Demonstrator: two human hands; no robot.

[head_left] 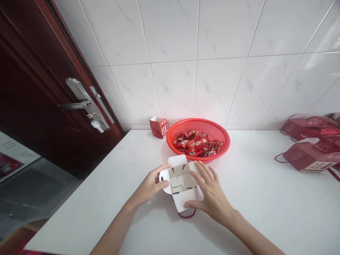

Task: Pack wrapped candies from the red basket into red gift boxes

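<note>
A small cardboard gift box (185, 184) stands on the white table in front of me, its flaps folded outward and its white inside facing up. Dark cord ends show on the inner walls, and a red cord handle loops out below the front flap. My left hand (152, 184) grips the rounded left flap, which has a hole in it, between thumb and fingers. Spread over the right side of the box is my right hand (209, 191), its thumb at the front flap and its fingertips by the right flap. Inside the box I see only the folded bottom panels.
Just behind the box, a red plastic basket (225, 141) holds many red-wrapped sweets (198, 143). A small red box (158, 127) stands left of it by the tiled wall. Several red gift boxes (310, 156) crowd the right edge. A dark wooden door (34, 78) is at left.
</note>
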